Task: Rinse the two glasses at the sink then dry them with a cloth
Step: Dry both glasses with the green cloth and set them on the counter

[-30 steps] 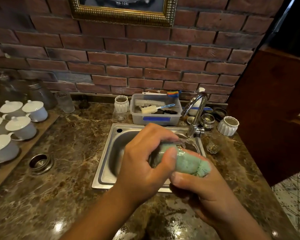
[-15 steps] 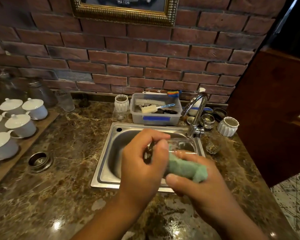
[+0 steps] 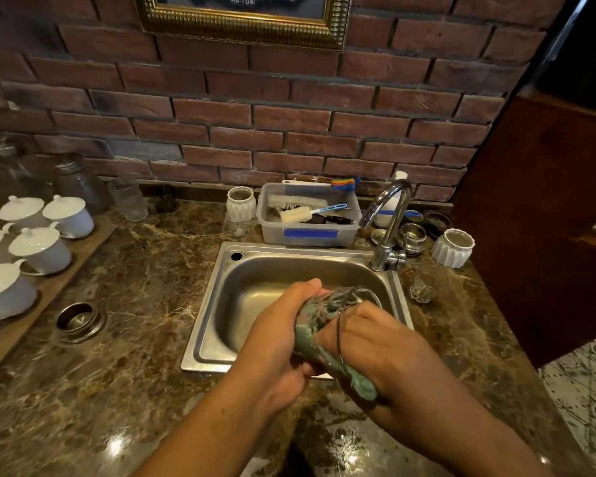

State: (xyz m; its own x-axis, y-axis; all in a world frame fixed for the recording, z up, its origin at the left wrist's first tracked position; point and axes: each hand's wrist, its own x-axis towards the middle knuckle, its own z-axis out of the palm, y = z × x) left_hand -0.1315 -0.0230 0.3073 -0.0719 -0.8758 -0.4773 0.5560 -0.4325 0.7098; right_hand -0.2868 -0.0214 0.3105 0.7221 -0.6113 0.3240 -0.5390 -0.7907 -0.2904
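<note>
Over the front edge of the steel sink (image 3: 214,304), both hands were busy with one clear glass (image 3: 350,306), which sat low in the middle of the view with a green cloth (image 3: 324,325) stuffed into it. The left hand (image 3: 276,342) had its grip closed round the glass and the bunched cloth at its near side, while the right hand (image 3: 372,342) was closed round the tail of the cloth, whose end (image 3: 365,389) stuck out below the palm. Thin-walled and probably wet, the glass looked light, rigid and slippery, and apt to crack if squeezed hard at the rim (the cloth, soft and limp, would give no support of its own). The safer hold was likely round the body or base, with the rim left free. A second small glass (image 3: 421,290) stood on the marble table (image 3: 135,304) just right of the sink, near the tap (image 3: 387,225); whether it was one of the two I could not tell.
</note>
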